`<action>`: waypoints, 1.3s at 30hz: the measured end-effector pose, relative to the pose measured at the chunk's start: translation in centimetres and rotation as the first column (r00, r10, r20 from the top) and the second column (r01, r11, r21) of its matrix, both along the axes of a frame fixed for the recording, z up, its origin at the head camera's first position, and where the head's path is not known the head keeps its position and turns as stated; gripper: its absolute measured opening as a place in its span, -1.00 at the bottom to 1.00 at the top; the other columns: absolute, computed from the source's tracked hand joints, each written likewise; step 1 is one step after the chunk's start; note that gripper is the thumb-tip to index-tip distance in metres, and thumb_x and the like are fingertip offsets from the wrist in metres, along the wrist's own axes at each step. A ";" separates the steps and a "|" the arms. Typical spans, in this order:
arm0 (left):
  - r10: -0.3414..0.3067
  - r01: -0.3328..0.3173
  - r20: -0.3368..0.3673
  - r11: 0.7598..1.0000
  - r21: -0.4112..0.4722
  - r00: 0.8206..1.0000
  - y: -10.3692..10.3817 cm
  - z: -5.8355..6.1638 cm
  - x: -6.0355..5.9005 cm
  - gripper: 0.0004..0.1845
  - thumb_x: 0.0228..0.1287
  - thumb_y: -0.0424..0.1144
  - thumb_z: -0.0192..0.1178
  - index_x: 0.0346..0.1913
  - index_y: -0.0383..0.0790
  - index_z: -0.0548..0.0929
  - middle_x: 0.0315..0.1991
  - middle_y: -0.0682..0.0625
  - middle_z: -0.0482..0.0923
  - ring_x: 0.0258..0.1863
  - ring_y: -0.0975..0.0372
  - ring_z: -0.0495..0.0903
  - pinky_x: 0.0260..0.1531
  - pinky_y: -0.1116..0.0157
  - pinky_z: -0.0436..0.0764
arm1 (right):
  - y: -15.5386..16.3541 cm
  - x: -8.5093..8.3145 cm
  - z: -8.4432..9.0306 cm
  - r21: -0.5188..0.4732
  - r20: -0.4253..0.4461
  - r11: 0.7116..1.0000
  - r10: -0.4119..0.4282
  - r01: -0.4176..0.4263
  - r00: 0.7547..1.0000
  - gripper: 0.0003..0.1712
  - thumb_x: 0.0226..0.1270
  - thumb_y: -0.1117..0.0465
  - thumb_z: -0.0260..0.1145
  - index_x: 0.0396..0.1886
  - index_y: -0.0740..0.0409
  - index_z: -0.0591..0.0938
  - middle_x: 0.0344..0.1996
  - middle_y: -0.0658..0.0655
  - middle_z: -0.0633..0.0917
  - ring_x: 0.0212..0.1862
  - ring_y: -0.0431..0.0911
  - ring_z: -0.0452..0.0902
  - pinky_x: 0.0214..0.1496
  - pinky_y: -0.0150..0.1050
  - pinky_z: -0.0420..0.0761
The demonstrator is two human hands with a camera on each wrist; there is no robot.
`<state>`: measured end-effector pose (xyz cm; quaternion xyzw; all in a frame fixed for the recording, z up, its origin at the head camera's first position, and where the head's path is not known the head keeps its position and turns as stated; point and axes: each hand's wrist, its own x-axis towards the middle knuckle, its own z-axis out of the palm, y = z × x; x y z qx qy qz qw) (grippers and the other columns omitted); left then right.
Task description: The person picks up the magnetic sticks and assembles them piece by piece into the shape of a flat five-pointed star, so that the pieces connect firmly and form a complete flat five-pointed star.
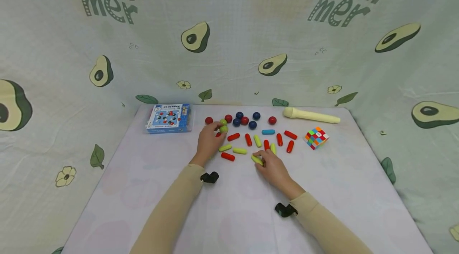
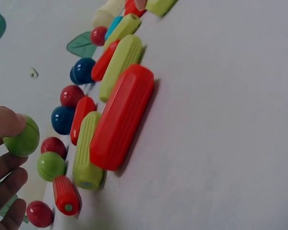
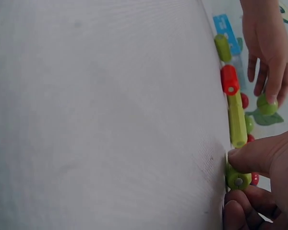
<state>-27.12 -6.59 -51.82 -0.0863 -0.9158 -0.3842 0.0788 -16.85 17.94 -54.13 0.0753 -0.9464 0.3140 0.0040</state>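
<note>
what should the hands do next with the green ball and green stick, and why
Probably bring the two together. The left hand pinches a green ball just above the table, and the right hand grips a green stick, its end facing out. They are still apart, so joining them seems the natural next step.

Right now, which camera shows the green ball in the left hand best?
The left wrist view: the green ball is big and close at the fingertips of the left hand. The head view shows it tiny; the right wrist view shows it small and far off.

Blue game box (image 1: 169,118), cream flashlight (image 1: 310,115), colourful puzzle cube (image 1: 316,137) on white surface (image 1: 358,190); avocado-print backdrop (image 1: 229,39).
</note>
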 end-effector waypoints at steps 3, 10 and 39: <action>-0.040 0.040 0.002 0.999 -0.005 0.999 0.7 -0.1 0.6 -0.61 0.34 -0.15 0.37 0.20 -0.04 0.65 0.06 0.02 0.63 0.05 0.11 0.54 0.10 0.16 0.58 | 0.1 0.1 0.0 0.001 0.012 1.000 0.002 -0.002 1.000 -0.61 0.32 0.21 0.46 0.14 -0.01 0.67 -0.37 -0.03 0.47 -0.34 -0.15 0.40 -0.31 -0.27 0.46; -0.127 0.126 -0.018 0.992 -0.011 0.992 1.9 -0.2 1.8 -0.62 0.30 -0.19 0.42 0.16 0.02 0.67 0.03 0.09 0.66 0.06 0.10 0.57 0.11 0.14 0.54 | 0.3 0.5 0.2 -0.007 0.035 1.000 0.000 0.000 0.999 -0.61 0.32 0.21 0.47 0.13 -0.01 0.65 -0.36 -0.03 0.49 -0.34 -0.14 0.41 -0.29 -0.25 0.47; -0.340 0.354 0.130 0.929 -0.106 0.931 5.3 -2.2 3.7 -0.60 0.30 -0.06 0.42 0.19 0.13 0.70 0.11 0.23 0.64 0.16 0.26 0.51 0.27 0.16 0.47 | 1.4 1.4 -0.3 -0.140 0.032 0.989 -0.039 0.043 0.999 -0.61 0.32 0.21 0.47 0.12 0.03 0.63 -0.36 0.01 0.51 -0.36 -0.13 0.44 -0.32 -0.26 0.48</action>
